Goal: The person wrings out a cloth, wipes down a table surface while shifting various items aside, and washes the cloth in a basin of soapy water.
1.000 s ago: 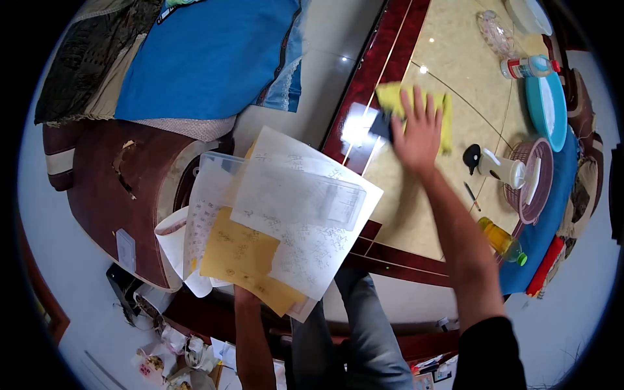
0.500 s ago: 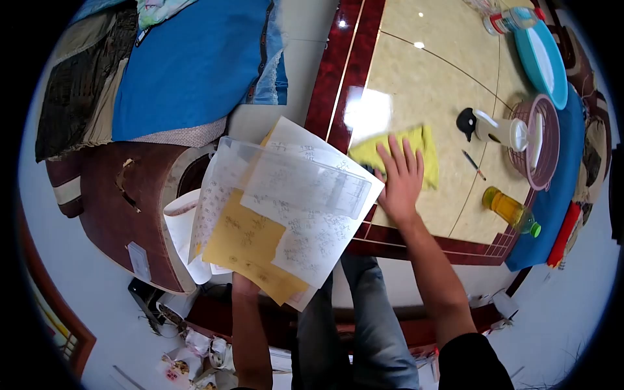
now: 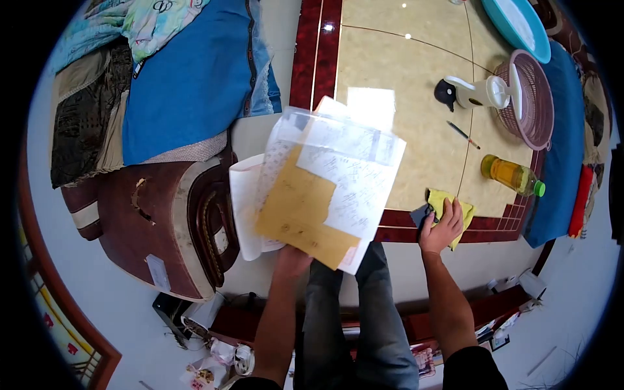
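My left hand (image 3: 296, 260) grips the lower edge of a stack of papers, its fingers mostly hidden beneath. On top are handwritten white sheets (image 3: 354, 188), a torn brown paper piece (image 3: 299, 201) and a clear plastic sleeve (image 3: 380, 149) across the upper part. A curled white sheet (image 3: 244, 218) sticks out on the left. My right hand (image 3: 445, 227) is closed over a bunched yellow cloth (image 3: 442, 197) at the near edge of the table. A dark grey patch (image 3: 421, 214) shows beside the cloth; I cannot tell whether it is part of it.
On the marble-look table (image 3: 403, 71) are a pen (image 3: 463, 134), a bottle of yellow liquid (image 3: 510, 174), a white spray bottle (image 3: 484, 92), a pink basket (image 3: 536, 104) and a turquoise basin (image 3: 520, 26). A brown sofa armrest (image 3: 156, 221) stands at left, near blue fabric (image 3: 195, 78).
My right hand has drawn the yellow cloth toward the table's near edge and to the right, bunching it. The papers in my left hand have shifted right as the view moved.
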`<state>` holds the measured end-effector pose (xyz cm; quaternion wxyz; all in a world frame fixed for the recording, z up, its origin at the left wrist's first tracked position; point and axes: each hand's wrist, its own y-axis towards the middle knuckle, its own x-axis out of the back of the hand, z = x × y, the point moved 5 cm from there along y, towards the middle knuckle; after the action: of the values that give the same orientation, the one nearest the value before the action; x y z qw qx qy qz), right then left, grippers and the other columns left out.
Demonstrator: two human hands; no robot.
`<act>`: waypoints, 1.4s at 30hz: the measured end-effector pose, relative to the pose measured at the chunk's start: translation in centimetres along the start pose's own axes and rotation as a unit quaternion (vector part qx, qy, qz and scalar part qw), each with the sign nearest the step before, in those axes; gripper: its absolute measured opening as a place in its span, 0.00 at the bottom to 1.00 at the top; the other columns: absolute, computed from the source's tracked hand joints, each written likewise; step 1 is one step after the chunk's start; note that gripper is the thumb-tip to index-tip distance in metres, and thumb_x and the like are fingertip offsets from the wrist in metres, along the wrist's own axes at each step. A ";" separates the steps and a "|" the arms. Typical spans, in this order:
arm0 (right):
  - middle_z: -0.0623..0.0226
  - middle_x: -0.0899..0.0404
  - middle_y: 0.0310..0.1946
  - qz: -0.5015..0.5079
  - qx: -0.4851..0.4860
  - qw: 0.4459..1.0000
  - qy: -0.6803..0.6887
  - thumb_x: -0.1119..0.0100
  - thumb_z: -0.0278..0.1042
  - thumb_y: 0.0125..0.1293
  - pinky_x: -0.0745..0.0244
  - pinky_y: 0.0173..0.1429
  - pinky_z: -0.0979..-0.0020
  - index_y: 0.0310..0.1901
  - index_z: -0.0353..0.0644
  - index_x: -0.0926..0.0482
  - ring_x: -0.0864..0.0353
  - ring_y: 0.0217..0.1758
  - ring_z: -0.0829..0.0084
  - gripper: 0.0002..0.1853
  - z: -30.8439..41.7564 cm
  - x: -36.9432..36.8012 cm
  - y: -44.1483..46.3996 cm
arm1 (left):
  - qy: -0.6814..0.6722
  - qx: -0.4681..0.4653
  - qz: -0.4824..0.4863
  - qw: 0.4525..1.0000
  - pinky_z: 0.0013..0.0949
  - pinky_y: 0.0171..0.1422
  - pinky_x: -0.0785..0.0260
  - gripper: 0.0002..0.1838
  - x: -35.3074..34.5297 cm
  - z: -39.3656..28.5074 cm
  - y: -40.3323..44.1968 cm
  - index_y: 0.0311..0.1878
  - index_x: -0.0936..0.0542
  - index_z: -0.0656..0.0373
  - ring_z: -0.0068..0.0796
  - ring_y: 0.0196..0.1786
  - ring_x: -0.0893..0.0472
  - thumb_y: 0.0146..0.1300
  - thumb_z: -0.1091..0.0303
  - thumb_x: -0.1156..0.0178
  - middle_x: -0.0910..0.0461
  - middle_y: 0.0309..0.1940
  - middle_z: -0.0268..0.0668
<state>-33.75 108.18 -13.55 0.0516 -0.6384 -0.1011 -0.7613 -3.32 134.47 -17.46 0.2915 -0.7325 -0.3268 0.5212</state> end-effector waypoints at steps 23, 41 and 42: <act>0.56 0.34 0.77 0.022 0.000 1.000 0.007 0.42 0.48 0.63 0.49 0.79 0.44 0.70 0.45 0.27 0.40 0.80 0.50 0.33 -0.3 0.3 0.0 | -0.098 -0.040 -0.089 0.990 0.51 0.78 0.29 0.23 -13.1 6.5 4.6 0.75 0.33 0.60 0.44 0.70 0.22 0.79 0.73 0.46 0.25 0.71 0.42; 0.56 0.33 0.77 0.034 -0.025 0.998 0.047 0.40 0.50 0.63 0.47 0.78 0.44 0.67 0.48 0.23 0.40 0.80 0.51 0.31 -1.0 0.9 0.3 | 0.603 0.058 0.074 0.792 0.32 0.48 0.20 0.21 -25.5 6.0 2.7 0.63 0.20 0.63 0.28 0.42 0.13 0.72 0.64 0.31 0.11 0.43 0.40; 0.58 0.33 0.76 0.034 -0.031 0.998 0.053 0.39 0.51 0.62 0.46 0.78 0.43 0.66 0.49 0.22 0.39 0.79 0.51 0.31 -1.2 0.9 0.3 | 0.608 -0.005 0.088 0.789 0.33 0.49 0.20 0.22 -29.0 6.5 3.8 0.63 0.21 0.63 0.29 0.42 0.13 0.71 0.63 0.31 0.12 0.43 0.41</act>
<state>-34.96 107.63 -12.85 0.0631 -0.6019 -0.0530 -0.7943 -15.89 109.98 -5.65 0.3797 -0.9249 -0.0190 -0.0096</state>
